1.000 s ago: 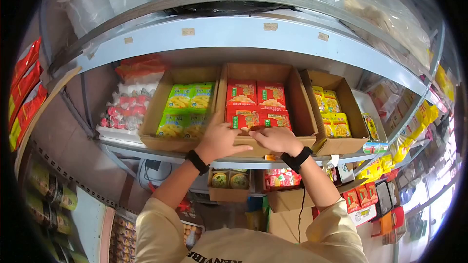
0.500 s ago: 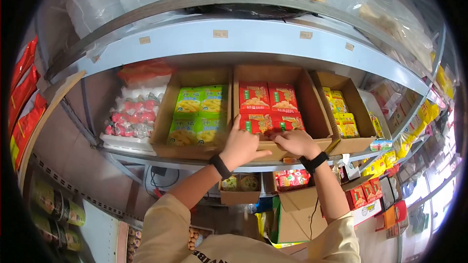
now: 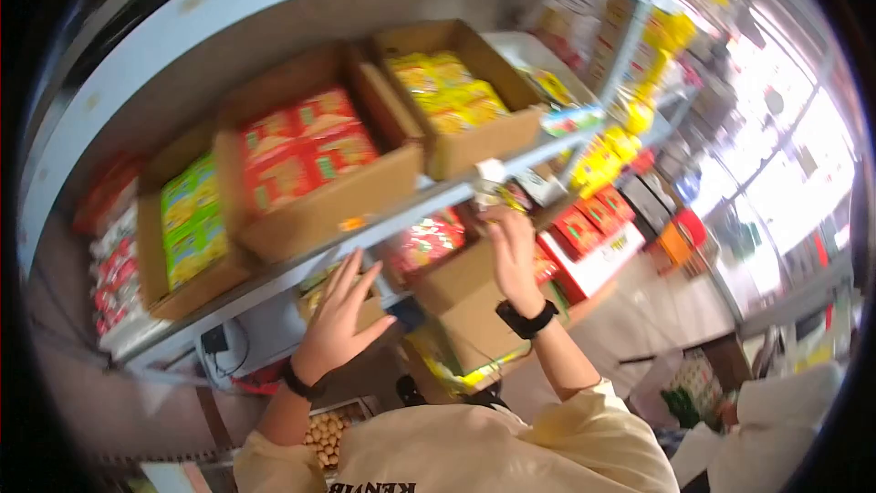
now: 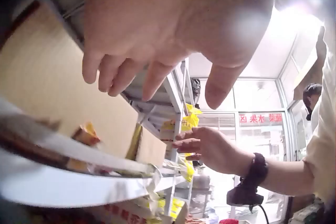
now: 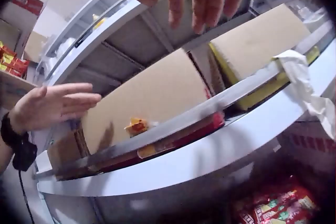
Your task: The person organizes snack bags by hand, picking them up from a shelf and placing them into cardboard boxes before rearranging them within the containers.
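My left hand (image 3: 339,333) hovers in front of the shelf's edge with fingers spread, holding nothing. To its right, my right hand (image 3: 514,256) is raised, fingers loosely extended; in the right wrist view it is off the cardboard. On the shelf behind them stands a cardboard box (image 3: 333,194) with red snack packets (image 3: 306,141) in two rows. A box of green packets (image 3: 193,219) is left of it, and a box of yellow packets (image 3: 447,91) right of it. A small orange wrapper (image 5: 137,125) sits at the front of a box.
The shelf's metal edge (image 5: 173,163) runs below the boxes, with a white strip (image 5: 302,79) hanging over it. Lower down are an open carton (image 3: 474,301), red boxes (image 3: 593,219) and a crate of eggs (image 3: 326,438). Another person's sleeve (image 3: 776,411) shows at right.
Both hands have come away from the front of the red packets' box, down and towards the body. The view has swung right, so the boxes now appear further left and tilted.
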Available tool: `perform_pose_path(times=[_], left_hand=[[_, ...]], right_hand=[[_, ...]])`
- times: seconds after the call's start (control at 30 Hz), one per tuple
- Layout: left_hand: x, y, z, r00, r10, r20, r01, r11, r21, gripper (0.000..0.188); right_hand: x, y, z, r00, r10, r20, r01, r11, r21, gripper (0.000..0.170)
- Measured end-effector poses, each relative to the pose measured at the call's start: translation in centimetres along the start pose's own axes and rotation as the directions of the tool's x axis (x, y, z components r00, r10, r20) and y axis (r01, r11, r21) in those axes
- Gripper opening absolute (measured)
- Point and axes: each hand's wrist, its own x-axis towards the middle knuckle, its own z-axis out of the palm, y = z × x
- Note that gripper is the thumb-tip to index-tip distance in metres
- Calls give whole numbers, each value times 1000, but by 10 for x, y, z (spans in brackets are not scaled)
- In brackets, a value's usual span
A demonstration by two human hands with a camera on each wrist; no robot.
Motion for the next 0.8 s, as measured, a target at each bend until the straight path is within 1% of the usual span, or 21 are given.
perform_pose_path(times=[0.03,0.07,0.13,0.17,0.2,0.23,0.3,0.37,0.4,0.43,0.5,0.57,0.63,0.7,0.73,0.8], left_hand=[[2,3,17,999,-43,24,45,997,-58,64],[4,7,34,997,-62,48,66,994,-83,64],[11,17,66,990,-122,72,130,985,-117,64],[18,26,79,989,-113,96,126,982,-143,64],[24,38,92,987,-106,120,126,978,-169,64],[29,50,104,984,-103,148,131,972,-193,63],[43,75,125,980,-84,182,132,953,-272,63],[58,100,142,976,-64,208,133,931,-339,64],[65,105,152,974,-34,223,109,937,-332,66],[71,113,160,972,-19,232,102,931,-351,66],[82,127,172,968,4,249,94,921,-377,66],[89,137,181,958,16,285,102,914,-393,65],[92,143,187,943,14,331,123,914,-387,64],[92,139,196,939,65,337,94,895,-435,65],[91,139,200,932,76,354,98,888,-449,65],[89,142,212,919,115,378,95,864,-495,66]], right_hand=[[-4,10,-13,1000,-6,19,7,1000,-17,15],[-11,18,-29,996,57,65,-54,997,-52,16],[-26,58,-58,991,117,60,-111,989,-98,18],[-31,82,-71,989,138,61,-130,985,-114,18],[-36,106,-89,985,167,42,-165,985,-48,21],[-44,124,-107,976,220,-4,-220,973,-68,25],[-60,154,-144,933,357,-49,-360,927,-102,28],[-69,161,-185,880,463,-101,-464,886,20,32],[-78,175,-201,864,481,-151,-476,877,70,34],[-87,185,-217,822,535,-194,-529,844,87,37],[-93,190,-248,749,631,-202,-616,775,140,44],[-103,194,-268,708,663,-244,-651,746,142,43],[-110,201,-276,662,684,-305,-676,721,152,42],[-123,205,-280,601,705,-376,-707,689,160,45],[-130,210,-280,583,718,-379,-705,680,203,51],[-141,199,-283,562,703,-437,-733,668,132,53]])
